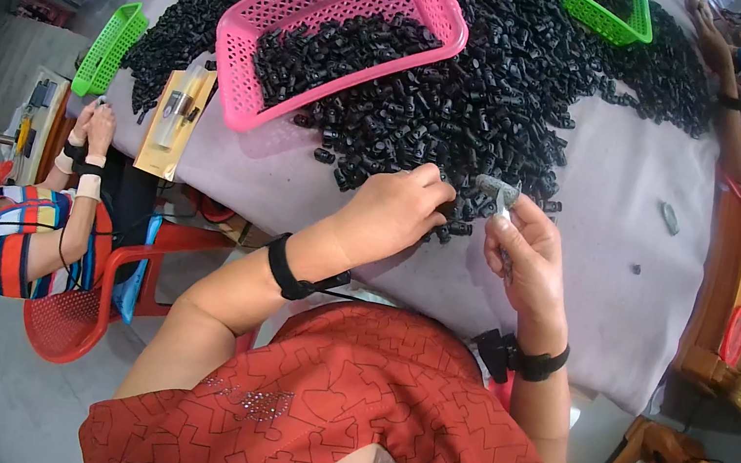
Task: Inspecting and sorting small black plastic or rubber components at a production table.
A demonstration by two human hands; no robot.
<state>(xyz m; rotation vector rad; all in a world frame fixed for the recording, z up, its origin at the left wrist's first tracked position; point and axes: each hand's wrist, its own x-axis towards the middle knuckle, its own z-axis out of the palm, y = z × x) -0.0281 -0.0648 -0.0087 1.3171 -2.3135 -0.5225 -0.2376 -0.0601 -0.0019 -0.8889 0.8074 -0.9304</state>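
Observation:
My right hand [530,255] is closed around the handle of a small grey T-shaped metal tool [497,192], its head sticking up above the thumb and forefinger. To the left of it, my left hand [396,217] rests at the near edge of a heap of small black cylindrical plastic parts [479,122]. Its fingers are curled together, and what they hold, if anything, is hidden. A few loose black parts lie between the two hands. Behind the left hand, a pink perforated basket [242,115] contains many more of the same parts.
A pale cloth [613,205] covers the table. Green baskets [108,51] stand at the far left and back right. A yellow-backed package [174,122] lies at the left edge. One co-worker [35,222] sits left on a red chair [81,324]; another's arm [725,106] is at right.

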